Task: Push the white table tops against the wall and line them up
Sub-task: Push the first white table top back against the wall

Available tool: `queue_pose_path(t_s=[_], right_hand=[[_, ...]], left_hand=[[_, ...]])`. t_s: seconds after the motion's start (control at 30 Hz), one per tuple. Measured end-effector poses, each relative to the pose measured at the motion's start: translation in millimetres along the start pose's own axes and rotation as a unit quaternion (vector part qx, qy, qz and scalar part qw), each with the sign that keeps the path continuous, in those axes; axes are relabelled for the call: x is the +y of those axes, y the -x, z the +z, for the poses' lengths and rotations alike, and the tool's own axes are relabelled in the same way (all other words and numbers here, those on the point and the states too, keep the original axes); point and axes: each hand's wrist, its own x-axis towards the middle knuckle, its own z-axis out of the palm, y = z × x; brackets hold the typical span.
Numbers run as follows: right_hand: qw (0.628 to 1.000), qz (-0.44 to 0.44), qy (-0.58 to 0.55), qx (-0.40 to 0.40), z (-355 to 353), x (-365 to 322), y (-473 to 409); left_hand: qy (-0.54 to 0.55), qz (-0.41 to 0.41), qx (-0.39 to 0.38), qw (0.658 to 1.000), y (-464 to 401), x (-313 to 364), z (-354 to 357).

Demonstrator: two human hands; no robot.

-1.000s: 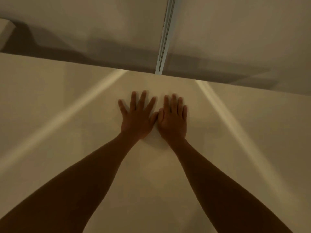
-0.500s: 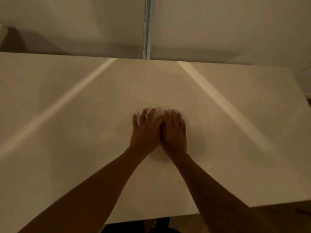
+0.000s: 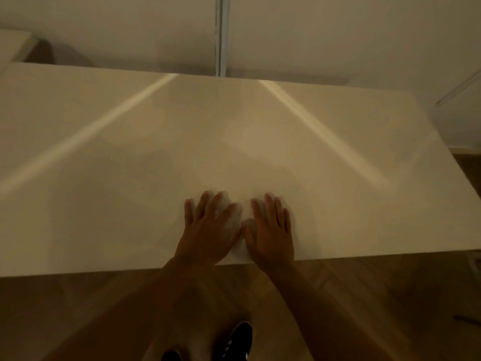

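A large white table top (image 3: 104, 157) fills the middle of the view, its far edge close to the wall (image 3: 338, 35). My left hand (image 3: 208, 230) and my right hand (image 3: 270, 230) lie flat on it side by side, fingers spread, close to its near edge. Both palms press on the surface and hold nothing. A corner of a second white table top (image 3: 13, 45) shows at the far left, beyond the first one.
A vertical metal strip (image 3: 222, 35) runs down the wall behind the table. Wooden floor (image 3: 364, 308) lies below the near edge, with my dark shoes (image 3: 234, 340) on it. The table's right end (image 3: 442, 162) stops short of a side wall.
My hands have slid back from the middle of the table top to its near edge. The view has pulled back, and the floor and my shoes now show.
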Motion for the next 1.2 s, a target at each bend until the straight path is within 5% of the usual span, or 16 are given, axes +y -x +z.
queue_pose_path(t_s=[0.4, 0.77, 0.97, 1.2], right_hand=[[0.996, 0.042, 0.025, 0.076, -3.5, 16.2, 35.0], [0.995, 0.086, -0.016, 0.056, -55.7, 190.2, 79.0], [0.996, 0.060, 0.055, 0.027, -65.3, 291.7, 86.3], [0.991, 0.119, 0.066, -0.014, -72.8, 345.8, 55.8]], left_hand=[[0.051, 0.104, 0.046, 0.992, 20.1, 17.9, 17.5], [0.033, 0.204, 0.023, 0.978, -44.8, 179.6, 28.8], [0.014, 0.230, 0.068, 0.971, -82.1, 263.1, 49.8], [-0.028, 0.104, 0.057, 0.993, -124.2, 333.5, 78.1]])
